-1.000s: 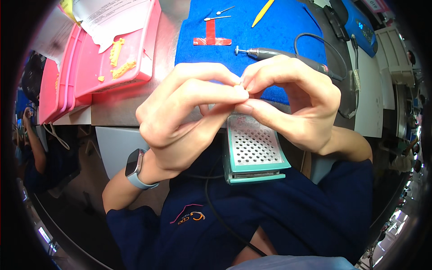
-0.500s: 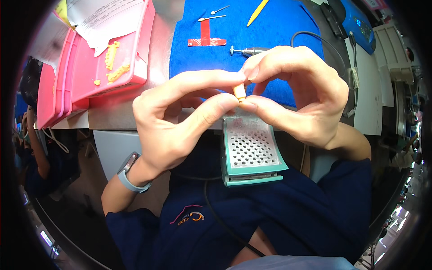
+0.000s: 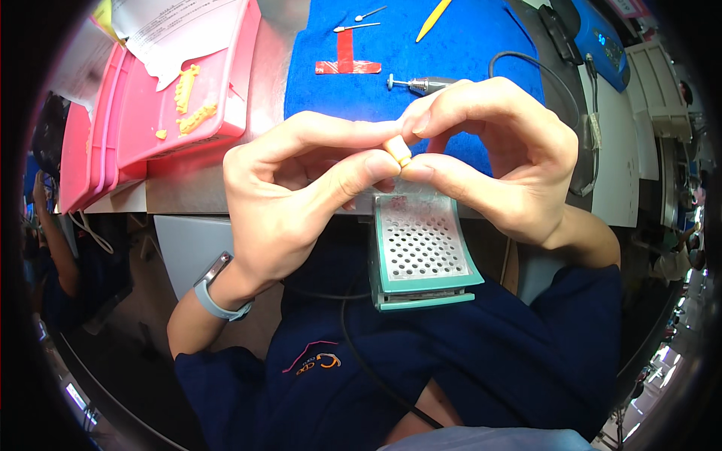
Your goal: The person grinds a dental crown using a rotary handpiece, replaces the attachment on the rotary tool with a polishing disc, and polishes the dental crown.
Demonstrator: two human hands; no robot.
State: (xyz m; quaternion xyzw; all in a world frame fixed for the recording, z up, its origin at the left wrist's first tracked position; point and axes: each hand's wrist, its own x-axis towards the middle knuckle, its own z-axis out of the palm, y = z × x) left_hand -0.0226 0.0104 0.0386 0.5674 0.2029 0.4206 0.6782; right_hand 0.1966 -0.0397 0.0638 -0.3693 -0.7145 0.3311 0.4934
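A small cream-yellow peg-like piece (image 3: 398,148), perhaps a dental die, is pinched between the fingertips of both hands over the front edge of the bench. My left hand (image 3: 278,195) grips it from the left with thumb and index finger. From the right, my right hand (image 3: 519,161) closes thumb and index finger on the same piece. Fingertips cover part of it. Just beyond my right fingers, a grinding handpiece (image 3: 435,86) with a disc-tipped shank lies on a blue cloth (image 3: 316,101). Below the hands is a teal-framed perforated metal vent (image 3: 425,244).
Pink trays (image 3: 235,113) at left hold papers (image 3: 180,37) and yellow-orange tooth-shaped models (image 3: 197,120). Red tape (image 3: 346,60), two metal burs (image 3: 357,28) and a yellow pencil-like stick (image 3: 434,20) lie on the cloth. A blue control unit (image 3: 599,45) stands far right; its cable curves nearby.
The cream-yellow piece has tilted, its upper end leaning further left. My left fingers have shifted slightly around it, and more curled fingertips show beneath the left thumb.
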